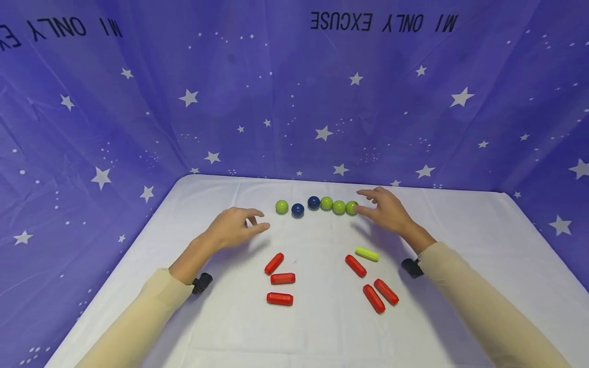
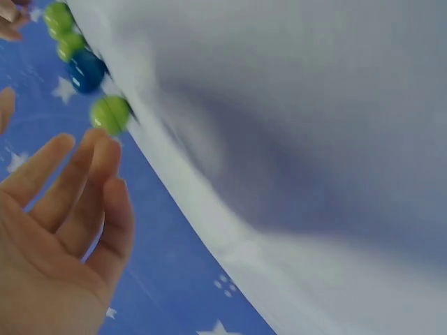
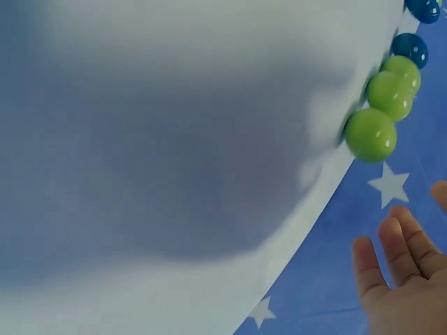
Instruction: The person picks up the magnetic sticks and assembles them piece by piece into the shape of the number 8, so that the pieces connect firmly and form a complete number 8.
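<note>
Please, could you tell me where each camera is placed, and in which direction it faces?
Head: on the head, facing forward and down at the table, balls, sticks and cloth; the left hand, right hand and sleeves show.
Left wrist: on that wrist, looking past the left hand's fingers towards the balls; part of the other hand seems to show in the top left corner.
Right wrist: on that wrist, looking towards the balls; the right hand's fingers show, lower right.
Shared: both wrist views show green and blue balls.
</note>
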`<move>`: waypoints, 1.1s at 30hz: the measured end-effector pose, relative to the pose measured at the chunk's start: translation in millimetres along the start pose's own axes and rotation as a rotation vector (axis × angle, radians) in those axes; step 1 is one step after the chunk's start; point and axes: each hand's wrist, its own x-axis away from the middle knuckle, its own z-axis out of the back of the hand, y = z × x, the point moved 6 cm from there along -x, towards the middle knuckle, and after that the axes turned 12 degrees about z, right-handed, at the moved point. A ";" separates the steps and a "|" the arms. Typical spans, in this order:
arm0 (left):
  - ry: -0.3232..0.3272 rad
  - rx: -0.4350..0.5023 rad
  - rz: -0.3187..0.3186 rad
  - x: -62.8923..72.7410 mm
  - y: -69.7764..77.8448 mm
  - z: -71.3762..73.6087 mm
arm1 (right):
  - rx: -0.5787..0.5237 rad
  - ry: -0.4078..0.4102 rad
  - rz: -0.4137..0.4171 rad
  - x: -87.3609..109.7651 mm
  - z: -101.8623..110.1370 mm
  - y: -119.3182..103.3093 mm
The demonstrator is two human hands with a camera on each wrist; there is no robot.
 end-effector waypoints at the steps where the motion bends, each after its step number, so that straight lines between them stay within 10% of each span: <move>1: -0.025 0.019 -0.015 3.2 4.2 -1.7 | -0.012 0.002 0.000 -0.5 -0.7 -0.9; 13: -0.329 0.216 -0.058 30.1 26.2 -32.3 | -0.123 -0.014 -0.045 -3.2 -14.0 4.7; 33: -0.327 0.177 -0.075 36.9 29.9 -46.3 | -0.161 -0.047 -0.130 -6.2 -24.1 21.7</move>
